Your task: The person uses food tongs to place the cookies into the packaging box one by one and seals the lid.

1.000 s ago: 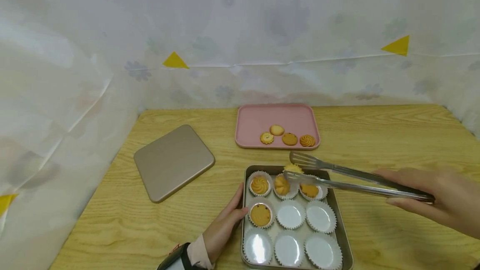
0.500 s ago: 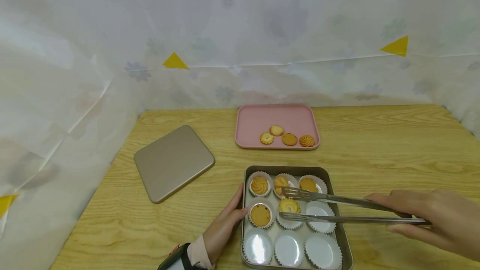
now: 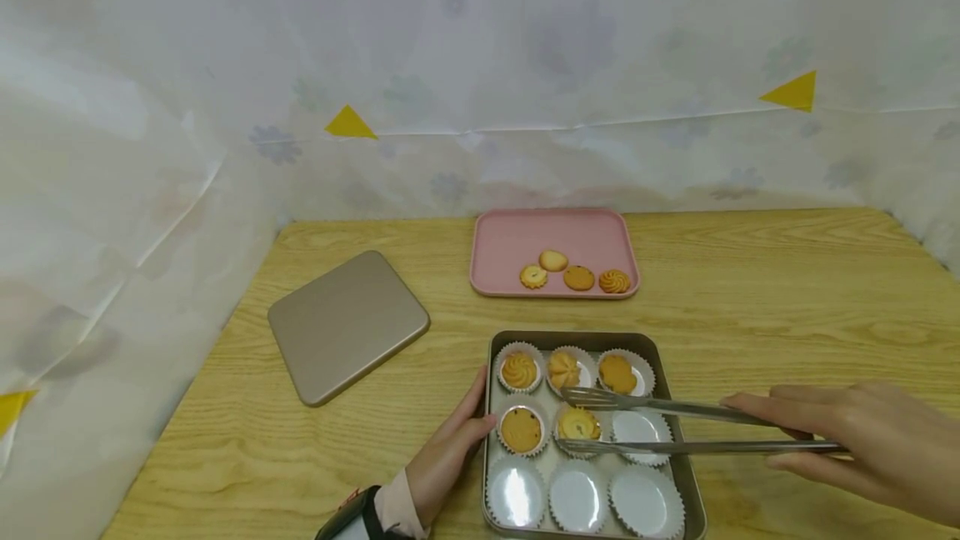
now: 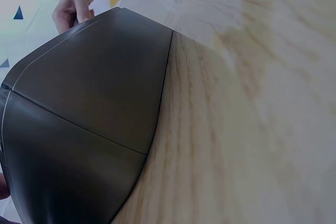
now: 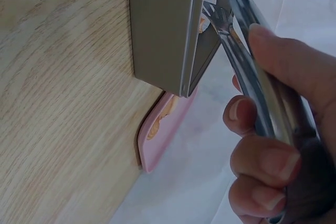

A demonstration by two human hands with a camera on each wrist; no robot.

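Note:
My right hand grips a pair of metal tongs; in the right wrist view the thumb and curled fingers wrap the handles. The tong tips are spread over the middle paper cup of a metal baking tin. In that cup lies a round fluted cookie, between the tips. My left hand rests against the tin's left side, fingers straight along the wall and thumb at the rim. Cookies also lie in the back row cups and in the middle-left cup.
Behind the tin, a pink tray bears several cookies. A flat metal lid lies on the wooden table to the left. Bare paper cups fill the tin's front row. A patterned sheet hangs behind.
The tongs came down and forward from over the back row to the middle cup, and the fluted cookie they carried now lies there with the tips apart. The left hand stayed put.

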